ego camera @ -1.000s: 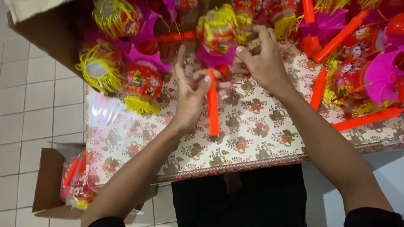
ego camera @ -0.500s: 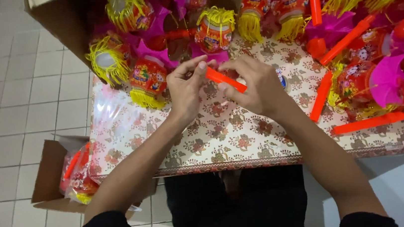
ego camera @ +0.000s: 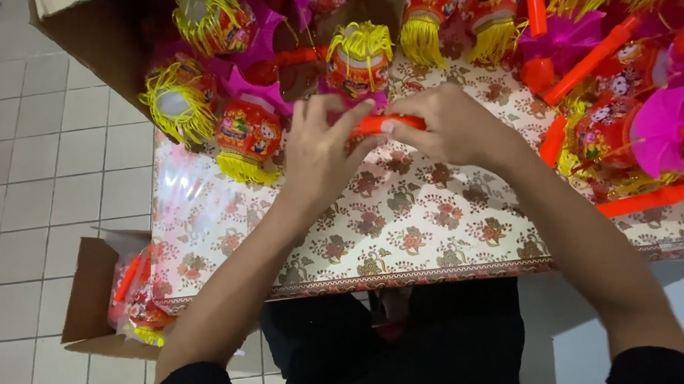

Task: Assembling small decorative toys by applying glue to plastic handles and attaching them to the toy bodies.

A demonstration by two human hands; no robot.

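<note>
Both my hands meet over the middle of a table covered with a flowered cloth (ego camera: pixel 381 239). My left hand (ego camera: pixel 321 156) and my right hand (ego camera: pixel 449 126) together grip an orange plastic stick (ego camera: pixel 381 123), held level between the fingertips. Just beyond the hands lies a red toy lantern with a yellow fringe (ego camera: pixel 358 59). Most of the stick is hidden by my fingers.
Many red lanterns with yellow tassels, pink plastic parts (ego camera: pixel 670 128) and loose orange sticks (ego camera: pixel 644 201) crowd the far and right side of the table. An open cardboard box (ego camera: pixel 101 39) stands at the back left. A smaller box (ego camera: pixel 91 299) with packed lanterns sits on the tiled floor at the left.
The orange stick was upright on the cloth a second ago. Both hands have lifted it, turned it level and brought it closer together in front of the fringed lantern.
</note>
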